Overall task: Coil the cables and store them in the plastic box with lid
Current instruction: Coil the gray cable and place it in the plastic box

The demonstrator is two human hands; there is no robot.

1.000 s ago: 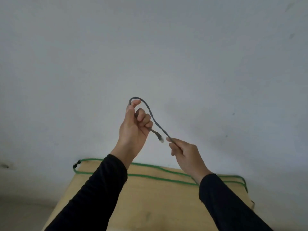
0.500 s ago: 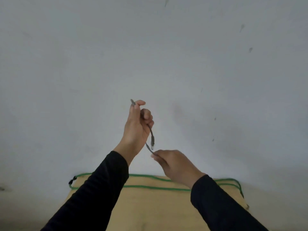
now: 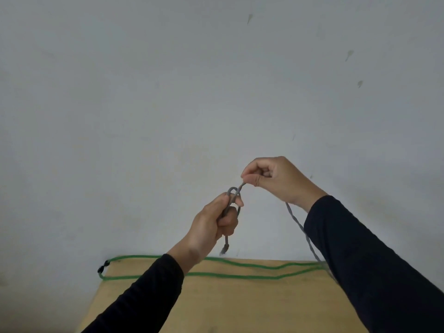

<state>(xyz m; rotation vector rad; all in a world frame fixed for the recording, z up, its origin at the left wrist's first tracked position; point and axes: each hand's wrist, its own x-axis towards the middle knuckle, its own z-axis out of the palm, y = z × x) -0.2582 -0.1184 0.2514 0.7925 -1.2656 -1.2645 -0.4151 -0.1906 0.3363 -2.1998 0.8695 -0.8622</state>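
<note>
A thin grey cable (image 3: 298, 224) is held up in front of the wall by both hands. My left hand (image 3: 213, 222) grips a small loop of it, and the plug end dangles just below that fist. My right hand (image 3: 276, 179), higher and to the right, pinches the strand coming out of the loop. The rest of the grey cable hangs down behind my right sleeve toward the table. A green cable (image 3: 240, 269) lies stretched in a long doubled run along the table's far edge. The plastic box is not in view.
A light wooden table (image 3: 228, 306) stands against a plain grey-white wall (image 3: 168, 92). The green cable's black connector (image 3: 103, 268) hangs at the table's far left corner.
My right hand rose from below the left hand to above and right of it, drawing the grey cable up. My left hand dropped lower, and the plug now dangles beneath it.
</note>
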